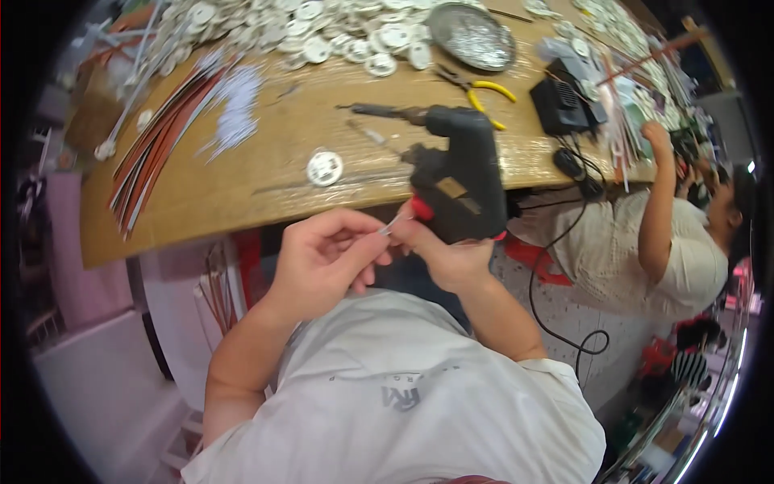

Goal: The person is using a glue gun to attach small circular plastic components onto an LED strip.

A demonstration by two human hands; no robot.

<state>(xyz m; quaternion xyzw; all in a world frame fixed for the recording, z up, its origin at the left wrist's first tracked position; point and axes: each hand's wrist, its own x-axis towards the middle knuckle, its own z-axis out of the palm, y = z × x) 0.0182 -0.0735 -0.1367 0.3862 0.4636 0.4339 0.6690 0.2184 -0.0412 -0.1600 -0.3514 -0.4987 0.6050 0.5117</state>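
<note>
My left hand is closed in a pinch on a thin whitish wire in front of the table's near edge. The wire runs between the fingers of both hands. My right hand is wrapped round the lower part of a black gun-shaped tool, which looks like a soldering gun. Its narrow metal tip points left over the table, and a red trigger shows near my right thumb. Left of the tool, a round white disc-shaped part lies on the table, apart from both hands.
White round parts are heaped along the far side of the wrapped table. Brown and grey wires and short white wires lie left. Yellow-handled pliers, a metal dish and a black box stand rightward. Another person sits right.
</note>
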